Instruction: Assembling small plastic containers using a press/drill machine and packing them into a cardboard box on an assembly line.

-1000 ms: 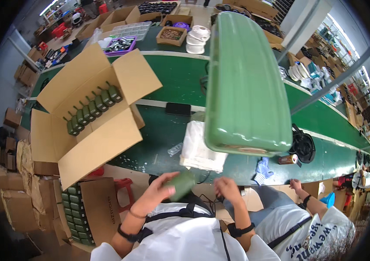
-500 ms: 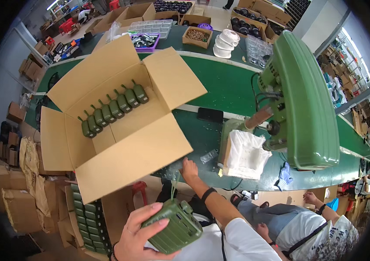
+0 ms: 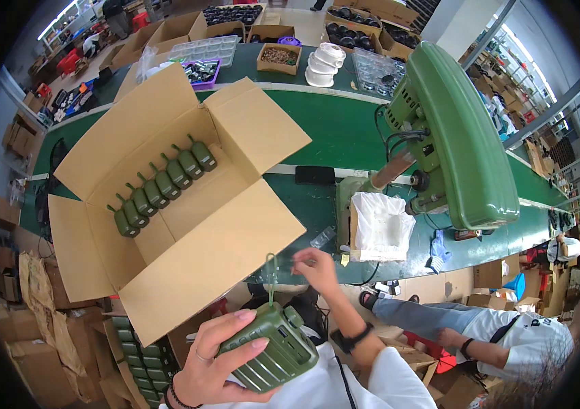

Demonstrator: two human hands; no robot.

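Grips a dark-green, ribbed, box-shaped plastic device (image 3: pixel 276 354) in the left hand (image 3: pixel 216 371), low in the centre of the view, in front of a white shirt (image 3: pixel 334 388). Clasps it from the left side, with fingertips resting across its top and ribbed face, and leaves the right part, with a round green knob (image 3: pixel 295 316), uncovered. Shows a thin green cord loop (image 3: pixel 270 276) rising upright from the top edge, clear of the left fingers.

Angles the right forearm up from the lower right, black band (image 3: pixel 356 337) at the wrist, and raises the right hand (image 3: pixel 316 267) just beside the loop. Curls those fingers toward the cord; cannot tell, through the blur, whether pinching anything.

Counts one device in the grasp and eight similar green devices (image 3: pixel 167 184) in a slanting row inside one large open cardboard carton (image 3: pixel 215 259), at the edge of a dark-green workbench (image 3: pixel 303 211). Includes further green units (image 3: pixel 145 365) packed below, too hidden to count. Takes in, farther right, one green metal drill press (image 3: pixel 470 143), one box lined with white plastic film (image 3: pixel 380 228), one flat black rectangular slab (image 3: pixel 315 175), one blue-and-white glove (image 3: pixel 438 252).
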